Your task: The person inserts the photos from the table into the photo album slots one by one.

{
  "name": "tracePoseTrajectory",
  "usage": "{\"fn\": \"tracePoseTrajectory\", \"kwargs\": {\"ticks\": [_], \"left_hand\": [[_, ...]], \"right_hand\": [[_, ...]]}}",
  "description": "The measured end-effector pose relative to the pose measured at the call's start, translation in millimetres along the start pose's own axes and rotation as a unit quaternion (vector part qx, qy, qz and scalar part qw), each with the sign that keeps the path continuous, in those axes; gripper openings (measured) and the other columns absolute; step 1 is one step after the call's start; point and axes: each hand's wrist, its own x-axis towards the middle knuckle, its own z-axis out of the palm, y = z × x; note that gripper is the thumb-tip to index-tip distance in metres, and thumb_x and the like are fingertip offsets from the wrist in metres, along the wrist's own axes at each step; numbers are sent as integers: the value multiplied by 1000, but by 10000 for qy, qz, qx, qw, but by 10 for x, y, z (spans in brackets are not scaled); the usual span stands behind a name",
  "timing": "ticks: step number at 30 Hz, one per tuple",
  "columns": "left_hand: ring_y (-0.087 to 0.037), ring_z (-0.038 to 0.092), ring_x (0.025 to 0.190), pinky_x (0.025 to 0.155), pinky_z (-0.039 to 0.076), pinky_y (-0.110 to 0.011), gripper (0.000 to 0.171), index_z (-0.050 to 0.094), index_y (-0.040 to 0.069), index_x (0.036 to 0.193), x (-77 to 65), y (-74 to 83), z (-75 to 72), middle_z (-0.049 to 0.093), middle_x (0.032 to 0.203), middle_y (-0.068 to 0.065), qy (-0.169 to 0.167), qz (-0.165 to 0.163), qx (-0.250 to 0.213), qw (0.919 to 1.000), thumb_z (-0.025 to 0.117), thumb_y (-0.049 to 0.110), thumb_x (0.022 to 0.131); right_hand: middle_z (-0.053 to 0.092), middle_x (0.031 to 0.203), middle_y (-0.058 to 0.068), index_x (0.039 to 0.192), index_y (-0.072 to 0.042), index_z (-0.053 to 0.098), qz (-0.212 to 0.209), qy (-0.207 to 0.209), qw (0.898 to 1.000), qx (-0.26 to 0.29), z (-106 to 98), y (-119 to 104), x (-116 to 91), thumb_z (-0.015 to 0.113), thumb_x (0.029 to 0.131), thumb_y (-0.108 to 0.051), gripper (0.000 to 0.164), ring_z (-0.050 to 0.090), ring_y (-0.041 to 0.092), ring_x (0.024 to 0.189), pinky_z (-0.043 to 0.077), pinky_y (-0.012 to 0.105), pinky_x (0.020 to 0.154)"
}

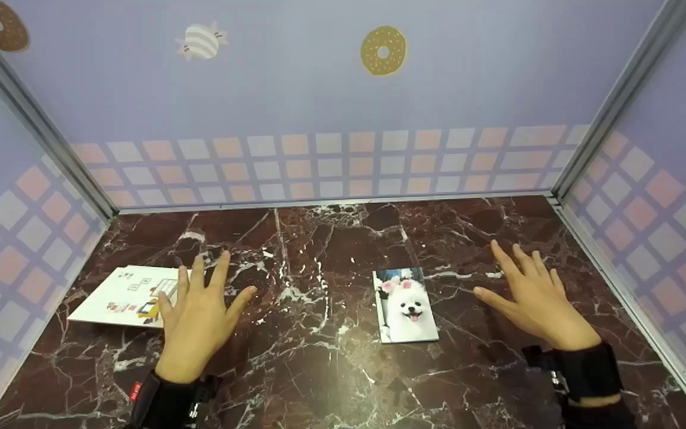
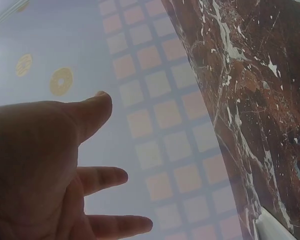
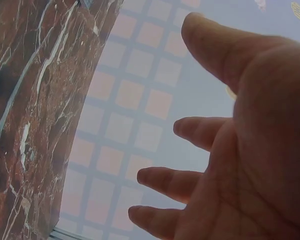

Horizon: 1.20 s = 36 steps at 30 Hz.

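Observation:
My left hand point(image 1: 199, 319) is spread over the left part of the table, palm down, overlapping the right edge of a white printed card point(image 1: 116, 298) in the head view. Its fingers and thumb are apart and hold nothing. To the right, my right hand point(image 1: 536, 304) has its fingers spread too, with nothing in it. Between the hands lies a small booklet or stack with a white fluffy dog picture point(image 1: 408, 307), nearer the right hand. Each wrist view shows the bare palm side of its hand, the left hand point(image 2: 40, 165) and the right hand point(image 3: 255, 145).
The dark red marbled tabletop point(image 1: 313, 369) is bounded by a lilac back wall point(image 1: 295, 89) with pink and white squares. Side panels point(image 1: 676, 196) stand at left and right, joined by grey corner posts point(image 1: 611, 101).

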Motion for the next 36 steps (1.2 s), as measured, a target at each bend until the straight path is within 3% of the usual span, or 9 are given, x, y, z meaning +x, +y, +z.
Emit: {"fn": "tracePoseTrajectory", "kwargs": {"ticks": [3, 6, 9, 12, 16, 23, 29, 33, 36], "left_hand": [[-54, 41, 136, 104, 30, -78, 78, 35, 18, 156, -2, 24, 12, 38, 154, -30, 238, 146, -34, 9996, 55, 61, 95], [-49, 59, 116, 91, 48, -67, 68, 53, 7, 142, -1, 94, 54, 56, 137, -30, 496, 472, -114, 9976, 67, 50, 92], [-44, 64, 110, 89, 54, -59, 60, 63, 2, 130, 6, 244, 153, 63, 128, -26, 368, 853, -219, 9954, 73, 44, 88], [-40, 64, 113, 95, 54, -54, 56, 66, 3, 124, 5, 457, 308, 65, 128, -22, -33, 1187, -284, 9925, 75, 42, 85], [-34, 64, 112, 97, 54, -49, 57, 68, 6, 122, -8, 761, 540, 67, 125, -16, -560, 1581, -224, 9856, 76, 46, 81], [-21, 60, 90, 84, 56, -39, 52, 72, 9, 110, -21, 1195, 908, 67, 102, -6, -1094, 2345, -143, 9658, 77, 50, 79], [-17, 57, 78, 70, 53, -33, 41, 74, 13, 95, -12, 1388, 1135, 64, 91, -2, -1040, 2670, -72, 9580, 81, 49, 76], [-11, 53, 64, 60, 50, -29, 31, 66, 17, 74, 7, 1486, 1209, 62, 77, 3, -941, 2866, -147, 9533, 82, 44, 78], [-9, 49, 58, 55, 48, -26, 30, 61, 17, 68, 18, 1547, 1238, 62, 70, 3, -963, 2902, -253, 9518, 81, 37, 79]], "right_hand": [[18, 162, 33, 163, -20, 10, -113, 116, 9998, -126, 10, 2, 11, 50, 95, -65, 91, 12, 61, 146, 8, 79, 112], [33, 156, 32, 159, -11, 25, -371, 268, 9984, -329, 60, 1, 39, 52, 95, -64, 87, 30, 58, 140, 22, 76, 110], [46, 149, 29, 151, -7, 43, -635, 317, 9964, -466, 166, 10, 74, 58, 93, -61, 81, 44, 53, 133, 32, 75, 105], [53, 145, 24, 143, -7, 55, -776, 238, 9954, -515, 313, 17, 113, 66, 90, -57, 73, 50, 49, 130, 37, 74, 102], [56, 143, 21, 138, -7, 59, -895, 13, 9946, -523, 529, -4, 160, 72, 85, -54, 72, 52, 46, 128, 40, 72, 101], [57, 141, 20, 134, -5, 63, -1099, -319, 9923, -479, 789, -83, 180, 77, 75, -61, 84, 53, 43, 128, 39, 66, 107], [57, 140, 16, 132, -4, 65, -1217, -312, 9901, -624, 897, -144, 177, 80, 74, -59, 81, 50, 40, 131, 43, 61, 104], [59, 137, 13, 129, -6, 68, -1404, -115, 9877, -672, 930, -163, 177, 81, 75, -56, 74, 52, 36, 127, 46, 57, 102], [62, 133, 12, 127, -7, 69, -1557, 16, 9856, -661, 948, -155, 182, 81, 77, -53, 69, 55, 34, 123, 47, 55, 100]]}}
